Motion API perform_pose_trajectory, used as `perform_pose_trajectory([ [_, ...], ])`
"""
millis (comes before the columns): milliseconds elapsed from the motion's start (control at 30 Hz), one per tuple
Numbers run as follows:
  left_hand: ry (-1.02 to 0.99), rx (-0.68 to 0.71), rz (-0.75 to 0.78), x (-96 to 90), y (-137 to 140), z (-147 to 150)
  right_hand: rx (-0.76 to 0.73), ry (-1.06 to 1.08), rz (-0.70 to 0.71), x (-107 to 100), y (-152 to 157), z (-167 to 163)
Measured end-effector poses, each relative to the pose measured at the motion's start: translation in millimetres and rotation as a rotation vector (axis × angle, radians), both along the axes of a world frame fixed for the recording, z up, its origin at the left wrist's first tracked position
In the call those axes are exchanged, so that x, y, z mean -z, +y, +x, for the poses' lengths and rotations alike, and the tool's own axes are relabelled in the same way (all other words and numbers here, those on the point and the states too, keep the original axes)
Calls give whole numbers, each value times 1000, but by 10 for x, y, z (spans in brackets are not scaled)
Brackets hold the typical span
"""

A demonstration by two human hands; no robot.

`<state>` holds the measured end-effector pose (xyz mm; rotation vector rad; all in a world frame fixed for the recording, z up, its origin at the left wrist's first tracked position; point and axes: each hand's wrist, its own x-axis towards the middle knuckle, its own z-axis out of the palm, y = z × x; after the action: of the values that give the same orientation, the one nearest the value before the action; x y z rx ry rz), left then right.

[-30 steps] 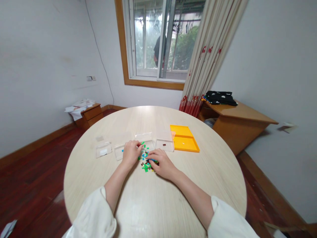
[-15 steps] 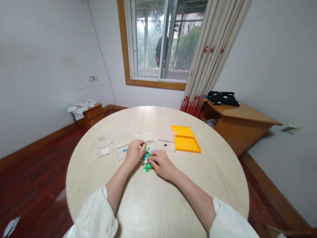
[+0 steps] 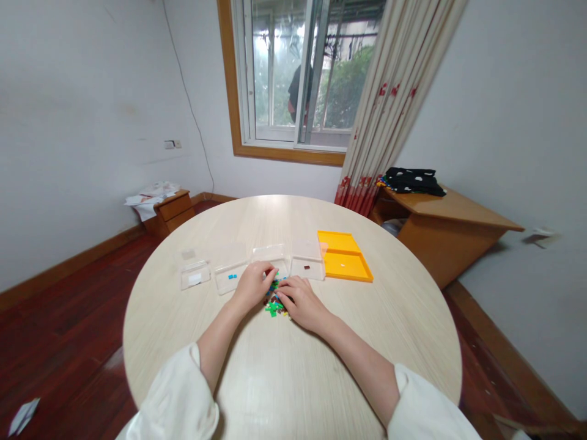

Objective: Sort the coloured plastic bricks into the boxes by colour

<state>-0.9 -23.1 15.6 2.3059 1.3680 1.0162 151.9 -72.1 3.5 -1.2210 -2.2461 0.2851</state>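
A small pile of toy bricks [image 3: 274, 308], green, blue, brown, white and yellow, lies on the round table. Above its far left edge is my left hand [image 3: 254, 284], fingers bent and thumb close to the fingertips. Green shows right by those fingertips, but what they pinch is too small to make out. My right hand [image 3: 303, 304] rests at the pile's right side, its fingers curled together over the bricks. Its fingertips partly hide the bricks below, and whatever they grip is hidden. Behind the left hand stands a clear open box [image 3: 285, 267].
Two blue bricks [image 3: 232, 277] lie in another clear box [image 3: 220, 288]. A brown brick [image 3: 307, 267] is in the clear box beside the yellow case [image 3: 355, 279], which holds a white piece [image 3: 342, 265]. A smaller clear box [image 3: 183, 285] stands far left on the table [image 3: 275, 379].
My left hand has shifted slightly right and down toward the pile; the dark piece seen at its fingertips no longer shows. My right hand has hardly moved.
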Motion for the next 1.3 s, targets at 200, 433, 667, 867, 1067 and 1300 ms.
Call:
perform_pose_trajectory([
  [200, -72, 52, -37, -15, -14, 1, 20, 149, 68, -7, 22, 5],
  [433, -215, 193, -124, -7, -28, 11, 63, 437, 120, 2, 54, 42],
  [667, -204, 232, -191, -57, -56, 26, 119, 456, 102, 27, 86, 42],
  [867, -203, -18, -110, -45, 3, -16, 204, 395, 117, 37, 100, 62],
  [1067, -127, -180, -39, -23, 36, -72, 272, 168, 98, 36, 91, 74],
  [1300, -53, -275, -69, 18, 64, -103, 300, 51, 40, 29, 79, 68],
])
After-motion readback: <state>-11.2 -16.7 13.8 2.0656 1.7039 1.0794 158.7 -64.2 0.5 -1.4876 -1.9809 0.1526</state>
